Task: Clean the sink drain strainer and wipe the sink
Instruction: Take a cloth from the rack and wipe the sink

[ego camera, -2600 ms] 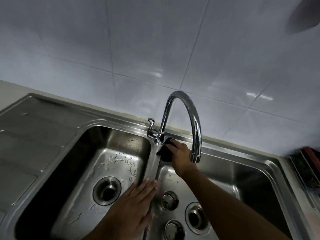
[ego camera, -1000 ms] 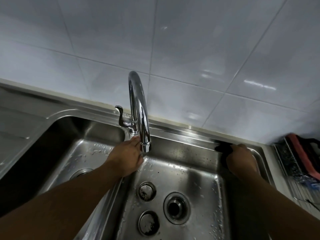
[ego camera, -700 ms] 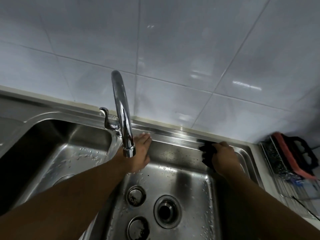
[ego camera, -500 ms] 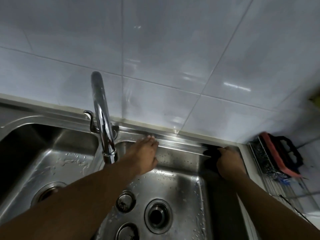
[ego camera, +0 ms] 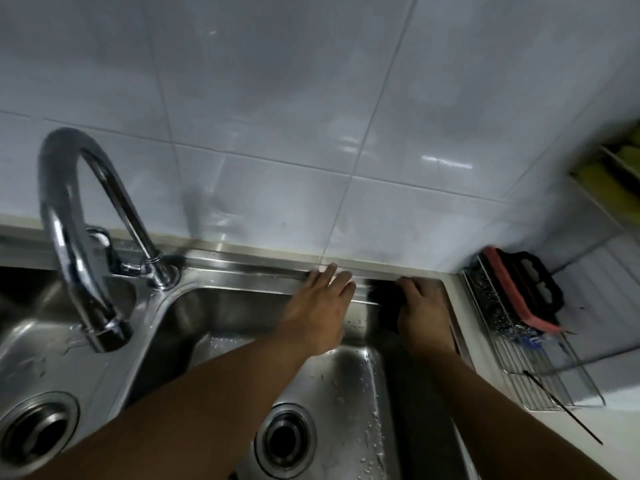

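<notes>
**Wiping reaches the back right corner of the sink**

Head view: The right hand [ego camera: 424, 313] holds a dark cloth [ego camera: 381, 301]. Its fingers are curled over the cloth and press it on the back edge of the sink [ego camera: 242, 270], right in the corner by the wall. A short while ago this hand was rubbing near the foot of the tap [ego camera: 69, 220]. So the cloth has gone all the way along the back edge, from the tap to the corner.

The left hand [ego camera: 318, 315] has moved too. It was lying on the strip between the two bowls. Now it lies flat on the back edge, fingers straight and a little spread, just beside the cloth. It holds nothing.

The tap's spout hung over the right bowl before. Now it hangs over the left one.

The drain hole [ego camera: 285, 441] of the right bowl is open, with water drops around it. The small round strainer pieces that lay near it are not in sight now. The left arm may hide them.

On the worktop [ego camera: 616, 431] to the right stands a wire rack [ego camera: 540, 372] with a black and red brush [ego camera: 519, 289]. Nobody touches it.

I think the back edge is nearly done. The right side edge, the bowls and the strainer pieces likely come next.
</notes>
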Tool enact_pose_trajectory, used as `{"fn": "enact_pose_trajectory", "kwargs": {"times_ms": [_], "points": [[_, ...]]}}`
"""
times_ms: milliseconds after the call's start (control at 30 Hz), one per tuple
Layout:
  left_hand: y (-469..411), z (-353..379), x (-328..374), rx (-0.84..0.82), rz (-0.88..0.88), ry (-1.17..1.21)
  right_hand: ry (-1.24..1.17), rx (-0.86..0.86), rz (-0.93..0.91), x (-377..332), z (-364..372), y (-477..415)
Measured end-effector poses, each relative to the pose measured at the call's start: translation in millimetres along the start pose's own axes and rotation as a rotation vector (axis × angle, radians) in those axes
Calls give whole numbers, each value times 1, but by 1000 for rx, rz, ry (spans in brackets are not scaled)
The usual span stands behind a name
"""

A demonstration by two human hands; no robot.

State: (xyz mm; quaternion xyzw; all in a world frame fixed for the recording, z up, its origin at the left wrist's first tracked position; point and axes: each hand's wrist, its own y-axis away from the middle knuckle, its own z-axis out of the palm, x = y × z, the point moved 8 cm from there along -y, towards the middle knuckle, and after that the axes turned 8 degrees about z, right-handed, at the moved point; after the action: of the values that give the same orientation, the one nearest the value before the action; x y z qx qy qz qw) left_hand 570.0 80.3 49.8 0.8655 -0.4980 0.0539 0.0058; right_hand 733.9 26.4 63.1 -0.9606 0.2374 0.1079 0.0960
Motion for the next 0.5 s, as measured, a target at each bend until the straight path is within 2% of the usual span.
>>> {"fn": "enact_pose_trajectory", "kwargs": {"times_ms": [167, 300, 500], "points": [[-31, 16, 34, -70, 52, -27, -13, -124, 46, 6, 3, -7], [-37, 19, 39, -88, 47, -98, 139, -79, 171, 37, -10, -9], [-30, 25, 22, -110, 92, -129, 144, -91, 171, 42, -10, -7]]}}
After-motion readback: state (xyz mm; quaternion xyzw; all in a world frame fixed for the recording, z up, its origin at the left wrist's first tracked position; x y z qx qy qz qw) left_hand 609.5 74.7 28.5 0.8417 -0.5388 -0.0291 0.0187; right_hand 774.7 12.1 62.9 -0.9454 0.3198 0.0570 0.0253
